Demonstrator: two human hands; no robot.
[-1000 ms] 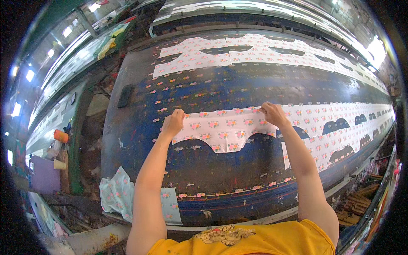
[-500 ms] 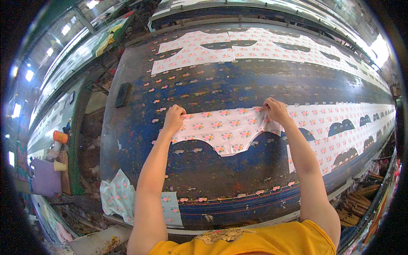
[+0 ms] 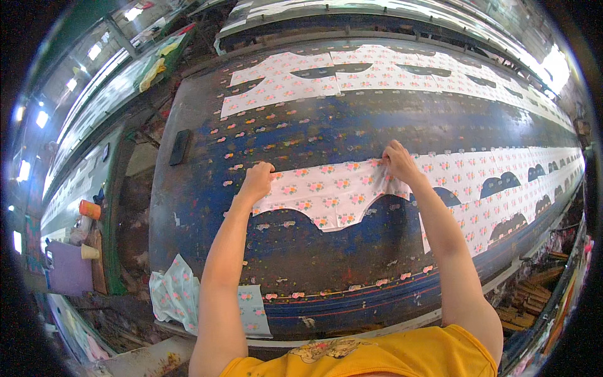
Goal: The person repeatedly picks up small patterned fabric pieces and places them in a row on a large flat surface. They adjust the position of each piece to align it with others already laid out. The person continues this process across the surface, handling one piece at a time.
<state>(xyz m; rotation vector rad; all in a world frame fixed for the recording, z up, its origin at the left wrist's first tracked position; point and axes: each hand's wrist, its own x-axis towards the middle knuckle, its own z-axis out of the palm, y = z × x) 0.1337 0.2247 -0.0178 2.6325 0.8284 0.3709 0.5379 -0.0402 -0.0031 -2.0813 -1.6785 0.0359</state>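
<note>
A long dark table (image 3: 339, 257), its surface blotched blue and speckled with small printed flower marks, fills most of the view and runs away to the right. On its right part lies a near row of white floral cloth pieces (image 3: 468, 213), laid edge to edge with curved gaps between them that show the dark surface. Along the far side runs another row of similar white pieces (image 3: 370, 81). At the lower edge is the person's yellow shirt (image 3: 389, 352). In the middle of the table, just left of the near row, a single white cloth piece (image 3: 326, 188) with pink and orange flowers is stretched between the two hands, its narrow curved tab toward the person; whether its lower part touches the table I cannot tell. A pale blue floral cloth (image 3: 176, 292), crumpled at its left, lies at the near left corner, partly behind the left forearm (image 3: 220, 270). Beyond the table's left end stands a purple object (image 3: 68, 264). The left hand (image 3: 257, 181) is closed, pinching the piece's upper left corner; the right hand (image 3: 399, 161), also closed, grips near the upper right corner, where the fabric creases. Smaller still are a dark rectangular object (image 3: 180, 147) on the table's left part, an orange container (image 3: 90, 209) and a cream cup (image 3: 90, 251)
</note>
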